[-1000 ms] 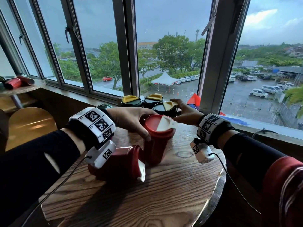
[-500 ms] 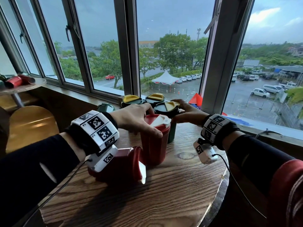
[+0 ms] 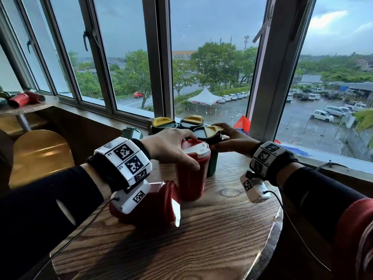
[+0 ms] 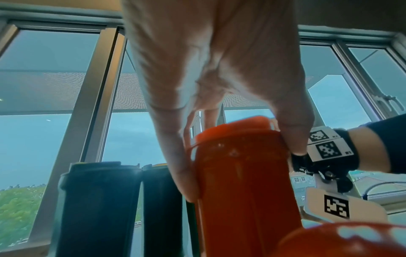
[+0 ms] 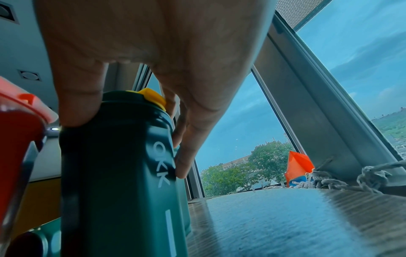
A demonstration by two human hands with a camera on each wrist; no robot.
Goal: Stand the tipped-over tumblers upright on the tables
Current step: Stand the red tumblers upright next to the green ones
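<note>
Where the round wooden worktop meets the window sill, left hand clamped over the lid rim of an upright red tumbler, thumb on the near side, fingers curled down the far side. Right hand wrapped round the top of an upright dark green tumbler with a yellow flip tab, thumb on the near wall, fingers along the far wall beside the white "OKK" lettering. Both tumblers standing on the worktop, touching or almost touching each other. Below the left wrist, a second red tumbler lying on its side, white lid facing right. Beyond the left hand's fingers, two more green tumblers upright at the sill. Far out past the left elbow, a smaller worktop carrying tipped red tumblers. Near the left forearm, a yellow chair back.
</note>
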